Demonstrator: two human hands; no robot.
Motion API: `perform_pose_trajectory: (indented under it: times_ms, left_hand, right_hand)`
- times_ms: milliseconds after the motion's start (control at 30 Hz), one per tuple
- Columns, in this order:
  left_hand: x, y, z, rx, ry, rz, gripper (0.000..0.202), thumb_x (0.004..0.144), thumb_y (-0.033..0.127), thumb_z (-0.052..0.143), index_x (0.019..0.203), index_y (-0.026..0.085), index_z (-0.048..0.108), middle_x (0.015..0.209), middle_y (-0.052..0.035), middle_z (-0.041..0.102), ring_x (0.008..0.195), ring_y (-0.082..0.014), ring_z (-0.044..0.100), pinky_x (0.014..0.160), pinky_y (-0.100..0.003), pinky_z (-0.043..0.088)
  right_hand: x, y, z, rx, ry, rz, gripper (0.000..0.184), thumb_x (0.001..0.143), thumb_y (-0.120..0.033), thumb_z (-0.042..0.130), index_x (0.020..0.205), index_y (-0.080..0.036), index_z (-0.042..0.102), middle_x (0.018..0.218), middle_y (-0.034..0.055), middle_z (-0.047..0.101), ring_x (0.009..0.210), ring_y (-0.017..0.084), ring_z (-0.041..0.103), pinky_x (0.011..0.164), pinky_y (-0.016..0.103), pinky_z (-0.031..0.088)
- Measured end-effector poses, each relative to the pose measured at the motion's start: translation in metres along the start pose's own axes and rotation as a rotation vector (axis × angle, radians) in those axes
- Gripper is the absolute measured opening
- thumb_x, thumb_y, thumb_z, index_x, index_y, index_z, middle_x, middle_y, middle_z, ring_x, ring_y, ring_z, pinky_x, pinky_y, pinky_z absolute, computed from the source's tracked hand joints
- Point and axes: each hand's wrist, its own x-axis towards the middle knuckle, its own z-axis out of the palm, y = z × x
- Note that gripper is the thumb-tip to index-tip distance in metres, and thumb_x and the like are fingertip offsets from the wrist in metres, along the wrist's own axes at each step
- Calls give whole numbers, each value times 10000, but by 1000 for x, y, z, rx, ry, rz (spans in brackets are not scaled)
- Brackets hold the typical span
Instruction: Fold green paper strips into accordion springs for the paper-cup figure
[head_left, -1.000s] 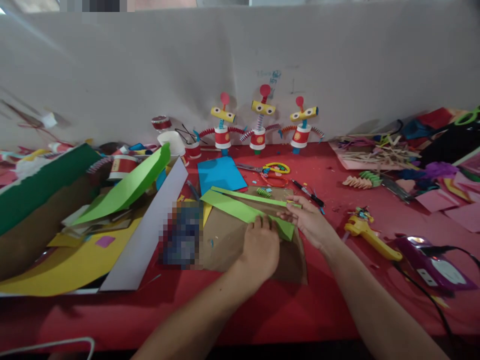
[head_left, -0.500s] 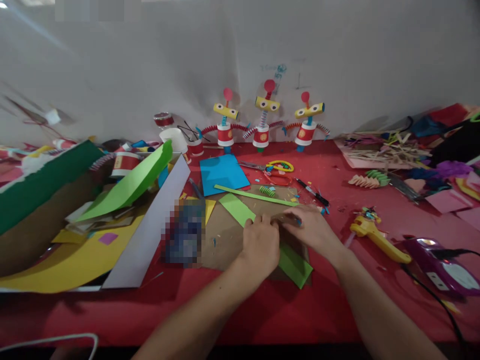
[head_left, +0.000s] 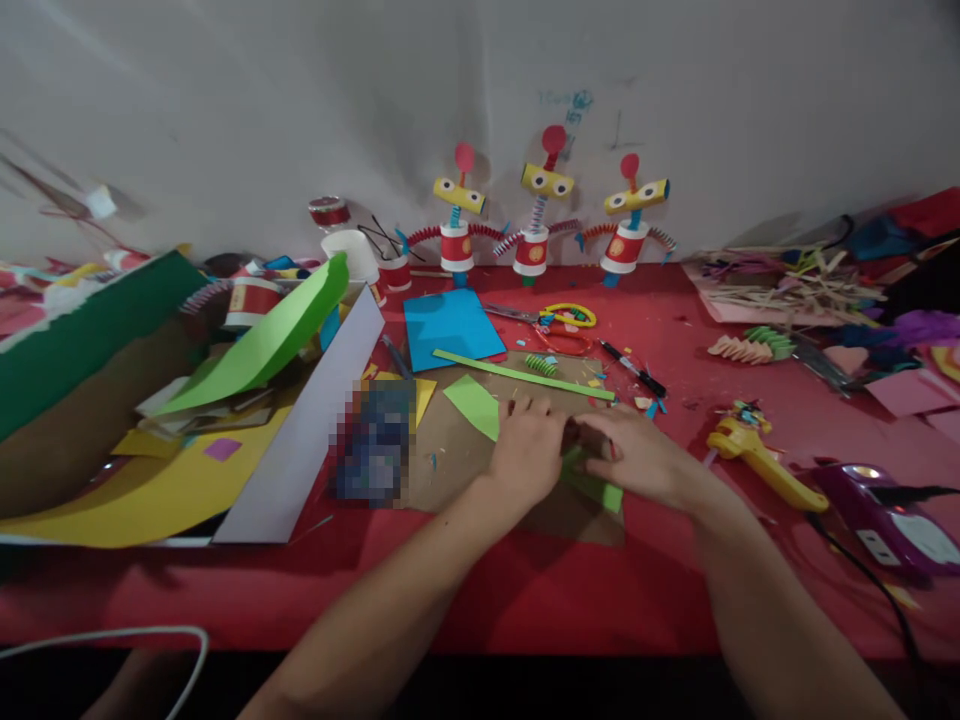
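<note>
A wide green paper strip (head_left: 472,403) lies slantwise on a brown cardboard sheet (head_left: 457,470). My left hand (head_left: 529,450) presses on its middle with bent fingers, covering part of it. Close to those fingertips, my right hand (head_left: 645,455) is curled, thumb and fingers at the strip's near part; what lies between them is partly hidden. Beyond both hands is a narrow green paper strip (head_left: 525,375), with a small green pleated paper spring (head_left: 540,365) behind it.
Blue paper (head_left: 454,330), scissors (head_left: 562,317) and a pen (head_left: 632,368) lie farther back. Three paper-cup figures (head_left: 534,250) stand by the wall. On the left is a box (head_left: 300,430) of paper; on the right, a yellow glue gun (head_left: 765,465) and a purple power strip (head_left: 892,525).
The wide strip's near end has shifted away from the table's front edge, and less of it shows. My right hand has moved slightly, its thumb now lower. The camera view has tilted a little.
</note>
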Motion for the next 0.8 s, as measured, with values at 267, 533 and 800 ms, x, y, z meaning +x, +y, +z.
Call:
perform_pose_trajectory:
  times_ms: [267, 533, 800]
  left_hand:
    - [3, -8, -27, -104, 322, 148, 306, 864, 158, 342, 876, 232, 639, 924, -69, 628, 1002, -222, 489, 1006, -464, 145]
    - [-9, 6, -50, 226, 96, -10, 269, 742, 48, 427, 591, 163, 618, 706, -74, 618, 879, -248, 525, 969, -555, 186]
    - [-78, 16, -29, 312, -91, -30, 376, 775, 51, 393, 1070, 143, 607, 1137, -113, 610, 967, -239, 554, 922, -438, 357]
  right_hand:
    - [-5, 2, -1, -28, 728, 19, 154, 799, -217, 534, 848, -246, 677, 878, 35, 672, 920, 231, 529, 851, 383, 361]
    - [-10, -9, -1, -313, 531, -225, 157, 827, -179, 508, 859, -207, 659, 847, 30, 673, 868, 196, 526, 810, 365, 354]
    - [-69, -41, 35, -275, 298, -214, 163, 845, -163, 483, 895, -172, 638, 860, 47, 663, 846, 190, 545, 770, 341, 389]
